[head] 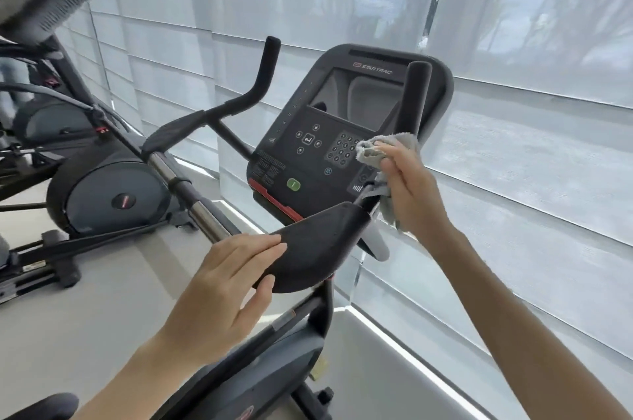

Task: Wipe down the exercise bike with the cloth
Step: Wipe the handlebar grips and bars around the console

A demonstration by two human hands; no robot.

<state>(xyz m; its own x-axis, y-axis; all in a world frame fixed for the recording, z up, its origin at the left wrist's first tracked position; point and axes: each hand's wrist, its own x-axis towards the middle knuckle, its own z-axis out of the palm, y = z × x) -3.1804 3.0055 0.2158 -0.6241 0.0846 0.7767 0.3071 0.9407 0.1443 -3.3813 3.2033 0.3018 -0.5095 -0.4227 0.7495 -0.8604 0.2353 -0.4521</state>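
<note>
1. Grey cloth point(387, 145) is bunched against the lower right corner of the console point(329, 100) on the exercise bike point(270, 364), one tail hanging down.
2. Our right hand point(409, 190) grips it, fingers curled and clamped on the fabric.
3. Our left hand point(226, 282) rests on the left end of the black handlebar pad point(322, 248), fingers straight and close together on top, thumb against its near edge.
4. Pale blinds point(513, 179) hang behind; a second machine point(102, 193) stands to our left.
</note>
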